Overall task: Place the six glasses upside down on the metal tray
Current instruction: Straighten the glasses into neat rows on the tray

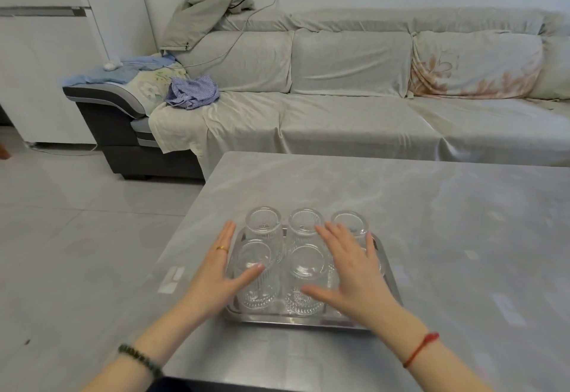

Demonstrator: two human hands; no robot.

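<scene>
Clear ribbed glasses upside down on metal tray, sixth hidden beneath our right hand, left hand also spread flat, empty.

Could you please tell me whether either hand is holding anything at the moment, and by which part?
Nothing is held: the left hand and right hand hover open, fingers spread, over the clear ribbed glasses on the metal tray.

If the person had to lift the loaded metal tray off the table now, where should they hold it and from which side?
Probably by the raised rim of the metal tray on its two short sides, left hand from the left and right hand from the right. The upside-down glasses fill its middle and look easy to topple, so an even, level two-sided hold seems safest.
</scene>
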